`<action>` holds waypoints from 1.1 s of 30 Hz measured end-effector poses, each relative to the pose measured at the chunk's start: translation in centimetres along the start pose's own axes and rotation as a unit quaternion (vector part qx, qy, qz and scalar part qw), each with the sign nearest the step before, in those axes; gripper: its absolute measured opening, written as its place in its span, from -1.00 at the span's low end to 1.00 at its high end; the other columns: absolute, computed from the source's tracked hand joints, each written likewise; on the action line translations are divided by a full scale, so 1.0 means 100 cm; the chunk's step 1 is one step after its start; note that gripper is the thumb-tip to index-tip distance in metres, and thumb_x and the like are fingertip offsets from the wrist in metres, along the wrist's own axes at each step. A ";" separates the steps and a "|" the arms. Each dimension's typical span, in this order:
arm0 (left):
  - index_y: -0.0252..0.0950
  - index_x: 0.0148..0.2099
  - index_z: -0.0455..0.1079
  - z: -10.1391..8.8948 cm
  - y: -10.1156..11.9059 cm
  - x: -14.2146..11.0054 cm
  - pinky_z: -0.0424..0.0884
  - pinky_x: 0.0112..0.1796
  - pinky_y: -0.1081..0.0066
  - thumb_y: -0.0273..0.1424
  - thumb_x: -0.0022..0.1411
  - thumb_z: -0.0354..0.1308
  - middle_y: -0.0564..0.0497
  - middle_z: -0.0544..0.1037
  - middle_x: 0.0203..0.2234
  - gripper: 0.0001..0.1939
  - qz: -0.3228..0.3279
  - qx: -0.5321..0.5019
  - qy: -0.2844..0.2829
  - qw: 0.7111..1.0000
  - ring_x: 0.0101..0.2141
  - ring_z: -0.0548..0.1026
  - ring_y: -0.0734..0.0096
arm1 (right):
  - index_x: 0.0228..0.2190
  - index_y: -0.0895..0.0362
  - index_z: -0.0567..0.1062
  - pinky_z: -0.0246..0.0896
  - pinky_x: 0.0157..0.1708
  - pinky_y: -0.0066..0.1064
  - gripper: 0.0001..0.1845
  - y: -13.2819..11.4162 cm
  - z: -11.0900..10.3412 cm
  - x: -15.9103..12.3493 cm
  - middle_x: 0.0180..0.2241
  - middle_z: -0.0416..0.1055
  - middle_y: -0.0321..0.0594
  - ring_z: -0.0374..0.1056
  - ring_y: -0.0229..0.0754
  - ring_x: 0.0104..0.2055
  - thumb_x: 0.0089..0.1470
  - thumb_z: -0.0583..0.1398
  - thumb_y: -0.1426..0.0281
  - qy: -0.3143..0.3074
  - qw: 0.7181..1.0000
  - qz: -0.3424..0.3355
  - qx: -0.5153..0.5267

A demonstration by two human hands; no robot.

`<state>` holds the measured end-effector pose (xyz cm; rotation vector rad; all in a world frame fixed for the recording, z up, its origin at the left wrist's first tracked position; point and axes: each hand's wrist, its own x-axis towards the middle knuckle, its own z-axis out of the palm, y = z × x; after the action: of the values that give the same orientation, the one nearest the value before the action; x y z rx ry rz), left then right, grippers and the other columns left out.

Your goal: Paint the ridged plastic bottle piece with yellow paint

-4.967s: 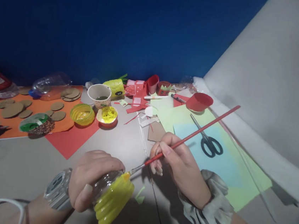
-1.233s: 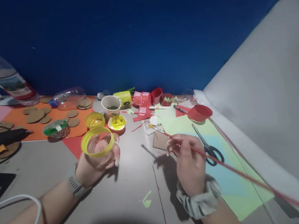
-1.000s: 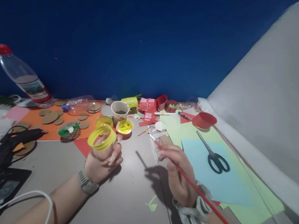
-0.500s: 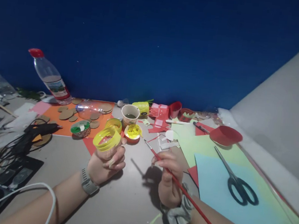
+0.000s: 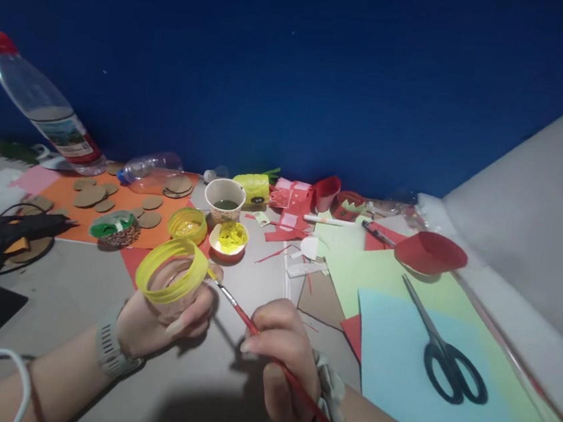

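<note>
My left hand [image 5: 167, 316] is wrapped round a cut clear plastic bottle piece [image 5: 172, 273] whose upper band is painted yellow; its open rim tilts up toward me. Between the fingers of my right hand [image 5: 281, 358] is a red-handled paintbrush [image 5: 246, 318]. Its yellow tip touches, or nearly touches, the right side of the painted band. Just beyond sits a small dish of yellow paint [image 5: 229, 239]. Beside the dish are another yellow-painted plastic ring [image 5: 187, 226] and a paper cup [image 5: 225, 200] with dark liquid.
Scissors [image 5: 447, 356] lie on light blue paper [image 5: 393, 397] at right, near a red paper ring [image 5: 430, 253]. At left are a green paint dish [image 5: 115, 228], cardboard discs [image 5: 90, 196], a red-capped bottle [image 5: 46, 105] and a black glue gun [image 5: 38, 229]. Paper scraps [image 5: 307, 267] lie mid-table.
The bottle piece was turned from lying sideways to rim up. Over the last second the brush passed by the paint dish, then came left to the bottle piece's rim. The view shifted too.
</note>
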<state>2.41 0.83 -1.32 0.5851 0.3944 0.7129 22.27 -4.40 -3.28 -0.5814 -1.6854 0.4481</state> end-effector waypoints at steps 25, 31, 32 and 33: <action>-0.36 -0.15 0.43 -0.004 0.003 0.000 0.26 -0.60 0.59 -0.15 0.42 0.03 0.11 0.33 -0.71 -0.64 -0.013 0.015 0.021 1.000 -0.69 0.15 0.54 | -0.07 0.09 0.39 0.36 -0.32 -0.32 -0.75 -0.009 -0.002 0.007 -0.32 0.34 -0.19 0.36 -0.16 -0.28 0.37 -0.04 0.34 -0.040 0.998 0.008 0.044; -0.32 -0.19 0.42 -0.002 0.003 0.002 0.25 -0.64 0.59 -0.17 0.32 0.14 0.13 0.34 -0.71 -0.72 -0.019 0.036 0.046 0.998 -0.73 0.14 0.59 | -0.19 0.11 0.42 0.32 -0.39 -0.37 -0.71 -0.013 0.003 0.005 -0.37 0.36 -0.22 0.35 -0.21 -0.37 0.39 -0.05 0.29 -0.045 0.998 -0.024 0.046; -0.32 -0.19 0.42 -0.001 0.003 0.002 0.25 -0.64 0.58 -0.16 0.32 0.15 0.13 0.34 -0.71 -0.71 -0.020 0.043 0.051 0.998 -0.73 0.15 0.58 | -0.19 0.11 0.42 0.32 -0.39 -0.38 -0.71 -0.012 0.003 0.005 -0.37 0.36 -0.21 0.35 -0.21 -0.36 0.39 -0.05 0.30 -0.044 0.998 -0.023 0.047; -0.32 -0.20 0.42 -0.001 0.004 0.002 0.23 -0.65 0.58 -0.16 0.32 0.15 0.13 0.35 -0.71 -0.71 -0.024 0.048 0.058 0.997 -0.74 0.15 0.58 | -0.18 0.12 0.42 0.32 -0.39 -0.38 -0.73 -0.012 0.003 0.006 -0.37 0.36 -0.21 0.35 -0.21 -0.36 0.39 -0.04 0.30 -0.038 0.998 -0.021 0.050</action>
<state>2.38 1.23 -1.17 0.6239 0.5517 0.6861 21.75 -4.98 -2.22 -0.4602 -1.7331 0.5265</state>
